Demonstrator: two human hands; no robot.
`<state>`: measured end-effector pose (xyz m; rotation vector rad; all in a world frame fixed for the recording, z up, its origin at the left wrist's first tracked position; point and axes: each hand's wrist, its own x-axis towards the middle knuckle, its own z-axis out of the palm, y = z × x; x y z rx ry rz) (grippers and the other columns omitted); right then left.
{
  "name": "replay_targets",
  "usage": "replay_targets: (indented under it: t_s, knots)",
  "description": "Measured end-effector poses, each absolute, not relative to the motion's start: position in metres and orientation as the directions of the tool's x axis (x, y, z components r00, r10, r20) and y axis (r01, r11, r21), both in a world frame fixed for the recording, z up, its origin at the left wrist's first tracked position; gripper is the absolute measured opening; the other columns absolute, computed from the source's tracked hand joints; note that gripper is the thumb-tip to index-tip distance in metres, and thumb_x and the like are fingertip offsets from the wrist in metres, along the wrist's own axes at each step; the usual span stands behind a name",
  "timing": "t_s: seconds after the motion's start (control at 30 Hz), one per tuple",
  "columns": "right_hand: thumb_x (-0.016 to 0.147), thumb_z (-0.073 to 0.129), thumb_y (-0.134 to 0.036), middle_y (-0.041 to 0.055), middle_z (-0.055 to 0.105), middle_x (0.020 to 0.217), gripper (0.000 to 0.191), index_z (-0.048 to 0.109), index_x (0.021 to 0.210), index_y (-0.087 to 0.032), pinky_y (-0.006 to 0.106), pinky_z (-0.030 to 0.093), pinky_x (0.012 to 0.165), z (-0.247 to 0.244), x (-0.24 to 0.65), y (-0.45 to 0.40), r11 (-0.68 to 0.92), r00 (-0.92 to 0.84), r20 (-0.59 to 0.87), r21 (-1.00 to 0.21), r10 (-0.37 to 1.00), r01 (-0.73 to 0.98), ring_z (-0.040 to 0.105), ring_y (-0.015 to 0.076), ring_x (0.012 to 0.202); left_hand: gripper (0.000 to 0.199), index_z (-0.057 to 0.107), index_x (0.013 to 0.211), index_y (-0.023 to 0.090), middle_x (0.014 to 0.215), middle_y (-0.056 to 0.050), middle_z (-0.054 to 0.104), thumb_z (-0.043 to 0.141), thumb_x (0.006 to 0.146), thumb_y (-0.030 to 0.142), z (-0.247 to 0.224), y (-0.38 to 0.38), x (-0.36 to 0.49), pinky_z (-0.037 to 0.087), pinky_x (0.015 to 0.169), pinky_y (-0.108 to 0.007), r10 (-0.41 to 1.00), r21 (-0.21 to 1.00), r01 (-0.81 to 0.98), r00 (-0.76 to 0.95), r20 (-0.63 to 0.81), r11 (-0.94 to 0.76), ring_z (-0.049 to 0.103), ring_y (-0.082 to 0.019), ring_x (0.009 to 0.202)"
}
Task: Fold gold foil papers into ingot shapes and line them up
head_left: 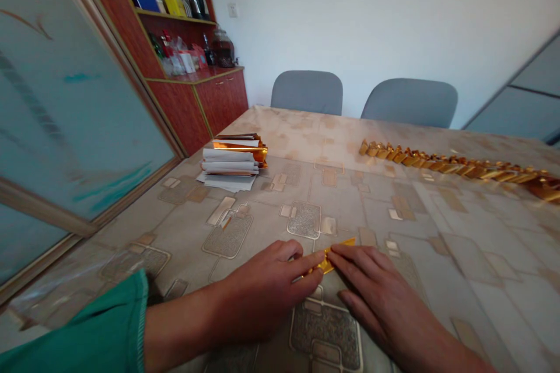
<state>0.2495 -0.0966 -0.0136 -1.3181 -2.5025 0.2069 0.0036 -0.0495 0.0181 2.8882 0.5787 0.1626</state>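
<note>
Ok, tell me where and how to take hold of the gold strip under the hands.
Pinch the gold strip by its far tip, probably best from the far side: it is narrow, that tip juts past the right hand, and the left hand covers part of the near end.

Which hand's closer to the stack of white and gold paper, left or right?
Left. The left hand is on the near side of the paper stack, slightly right of it; the right hand is farther right. Neither touches it.
</note>
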Motion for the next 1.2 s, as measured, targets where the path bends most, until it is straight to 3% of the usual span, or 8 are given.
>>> replay_targets:
  t_s: [0.27, 0.47, 0.6, 0.7, 0.87, 1.07, 1.2]
  knots:
    - [0.096, 0.060, -0.033, 0.0132, 0.063, 0.132, 0.049, 0.054, 0.143, -0.019, 0.055, 0.047, 0.102, -0.013, 0.253, -0.093, 0.527, -0.509, 0.143, -0.285, 0.849, 0.801, 0.056, 0.0322, 0.116, 0.049, 0.050, 0.138, 0.022, 0.135, -0.008, 0.062, 0.050, 0.091, 0.007, 0.019, -0.042, -0.004, 0.044, 0.093, -0.035, 0.354, 0.214, 0.322, 0.926, 0.133, -0.922, 0.057, -0.023, 0.106]
    - [0.103, 0.048, -0.039, 0.0106, 0.058, 0.145, 0.049, 0.047, 0.149, -0.024, 0.053, 0.039, 0.113, -0.002, 0.270, -0.090, 0.544, -0.558, 0.092, -0.396, 0.825, 0.740, 0.050, 0.0297, 0.133, 0.041, 0.053, 0.136, 0.016, 0.136, -0.011, 0.061, 0.053, 0.094, 0.015, 0.019, -0.042, -0.002, 0.041, 0.100, -0.040, 0.327, 0.168, 0.304, 0.936, 0.130, -0.938, 0.055, -0.024, 0.104]
    - [0.103, 0.049, -0.042, 0.0086, 0.051, 0.153, 0.055, 0.039, 0.155, -0.026, 0.056, 0.028, 0.120, 0.000, 0.279, -0.093, 0.583, -0.603, 0.088, -0.403, 0.792, 0.706, 0.044, 0.0290, 0.141, 0.057, 0.047, 0.142, 0.014, 0.142, -0.012, 0.057, 0.065, 0.092, 0.033, 0.014, -0.045, -0.001, 0.040, 0.103, -0.044, 0.357, 0.223, 0.324, 0.925, 0.130, -0.920, 0.052, -0.028, 0.110]
    - [0.101, 0.054, -0.044, 0.0070, 0.052, 0.152, 0.056, 0.042, 0.153, -0.030, 0.054, 0.027, 0.121, -0.001, 0.277, -0.092, 0.640, -0.656, 0.094, -0.363, 0.749, 0.677, 0.045, 0.0286, 0.141, 0.065, 0.045, 0.144, 0.016, 0.146, -0.011, 0.054, 0.070, 0.088, 0.039, 0.011, -0.047, -0.001, 0.040, 0.102, -0.045, 0.382, 0.261, 0.343, 0.917, 0.117, -0.902, 0.051, -0.029, 0.110]
    - [0.099, 0.056, -0.048, 0.0056, 0.046, 0.157, 0.065, 0.031, 0.157, -0.035, 0.057, 0.024, 0.121, -0.004, 0.278, -0.087, 0.670, -0.681, 0.082, -0.297, 0.727, 0.680, 0.044, 0.0299, 0.141, 0.069, 0.046, 0.144, 0.019, 0.147, -0.013, 0.053, 0.070, 0.087, 0.047, 0.010, -0.048, 0.000, 0.039, 0.100, -0.050, 0.389, 0.286, 0.346, 0.915, 0.107, -0.894, 0.052, -0.031, 0.109]
    - [0.102, 0.052, -0.043, 0.0043, 0.041, 0.160, 0.065, 0.022, 0.160, -0.035, 0.059, 0.025, 0.121, -0.006, 0.294, -0.089, 0.591, -0.630, 0.053, -0.417, 0.775, 0.691, 0.035, 0.0310, 0.147, 0.073, 0.044, 0.146, 0.019, 0.153, -0.012, 0.048, 0.072, 0.085, 0.049, 0.010, -0.051, 0.000, 0.033, 0.107, -0.053, 0.424, 0.323, 0.374, 0.900, 0.098, -0.869, 0.050, -0.034, 0.117]
    - [0.102, 0.053, -0.038, 0.0019, 0.040, 0.160, 0.061, 0.028, 0.158, -0.038, 0.058, 0.021, 0.122, -0.006, 0.294, -0.087, 0.616, -0.660, 0.037, -0.401, 0.751, 0.678, 0.037, 0.0284, 0.146, 0.069, 0.047, 0.143, 0.019, 0.150, -0.013, 0.051, 0.069, 0.087, 0.052, 0.010, -0.052, 0.000, 0.033, 0.107, -0.053, 0.428, 0.340, 0.374, 0.899, 0.097, -0.863, 0.050, -0.034, 0.117]
